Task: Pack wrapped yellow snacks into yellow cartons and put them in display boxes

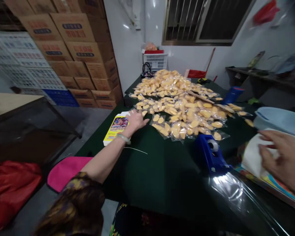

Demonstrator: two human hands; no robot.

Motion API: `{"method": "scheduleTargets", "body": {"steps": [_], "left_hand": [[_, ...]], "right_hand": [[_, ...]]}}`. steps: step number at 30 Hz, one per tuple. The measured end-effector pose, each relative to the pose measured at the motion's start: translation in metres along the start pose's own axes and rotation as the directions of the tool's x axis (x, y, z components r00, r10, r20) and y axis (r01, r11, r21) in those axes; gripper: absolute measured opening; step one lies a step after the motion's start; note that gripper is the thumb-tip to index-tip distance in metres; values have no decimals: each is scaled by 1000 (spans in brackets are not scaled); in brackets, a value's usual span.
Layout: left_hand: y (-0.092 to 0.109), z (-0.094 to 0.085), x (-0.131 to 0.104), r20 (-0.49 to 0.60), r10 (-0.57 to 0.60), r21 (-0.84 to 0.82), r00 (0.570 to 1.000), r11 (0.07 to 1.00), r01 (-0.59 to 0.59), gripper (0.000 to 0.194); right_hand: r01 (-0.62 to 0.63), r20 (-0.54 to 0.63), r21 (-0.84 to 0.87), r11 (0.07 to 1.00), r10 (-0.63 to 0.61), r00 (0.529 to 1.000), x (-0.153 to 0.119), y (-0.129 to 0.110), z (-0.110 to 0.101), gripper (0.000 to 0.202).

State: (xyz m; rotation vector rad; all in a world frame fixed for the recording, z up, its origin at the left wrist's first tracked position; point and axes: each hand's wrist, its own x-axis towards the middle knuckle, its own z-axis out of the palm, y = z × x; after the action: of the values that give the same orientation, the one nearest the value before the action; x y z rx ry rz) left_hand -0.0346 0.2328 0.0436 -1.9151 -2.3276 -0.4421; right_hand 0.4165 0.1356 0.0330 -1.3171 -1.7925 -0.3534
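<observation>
My left hand (136,122) rests at the right end of a yellow and white printed card stack (115,128) on the dark green table (147,177); its fingers are spread. At the right edge, my right hand (281,157) is over a white sheet (253,154) and a colourful box, slightly blurred, fingers apart. Between the hands stands a blue tape dispenser (207,154). Beyond them lies a large heap of clear packets with yellow pieces (182,111). A thin white strip (136,150) lies near my left wrist.
Clear plastic film (236,193) lies at the right front. A light blue basin (280,119) sits at the right. Behind the heap are a white basket (155,61) and a blue cylinder (233,95). A pink stool (66,172) stands left of the table, with stacked cartons (81,52) beyond.
</observation>
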Motion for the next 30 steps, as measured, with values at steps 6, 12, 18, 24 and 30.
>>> {"method": "scheduleTargets", "body": {"steps": [6,12,18,24,30], "left_hand": [[-81,-14,-18,250,-433,94,866,901,423,107],[-83,-37,-43,109,-323,66,940,946,317,109],[-56,-65,-115,-245,275,202,930,952,-228,104],[-41,-35,-147,-310,401,81,862,915,-396,99],[-8,-10,-167,-424,432,-124,796,843,-523,97]], "right_hand": [[64,328,521,851,-269,905,44,-155,111,21],[-70,411,714,697,-335,848,87,-274,170,28],[50,505,413,909,-275,818,118,-311,164,25],[-525,768,602,602,-257,587,103,-286,129,13],[-639,803,584,500,-245,543,80,-250,93,14]]}}
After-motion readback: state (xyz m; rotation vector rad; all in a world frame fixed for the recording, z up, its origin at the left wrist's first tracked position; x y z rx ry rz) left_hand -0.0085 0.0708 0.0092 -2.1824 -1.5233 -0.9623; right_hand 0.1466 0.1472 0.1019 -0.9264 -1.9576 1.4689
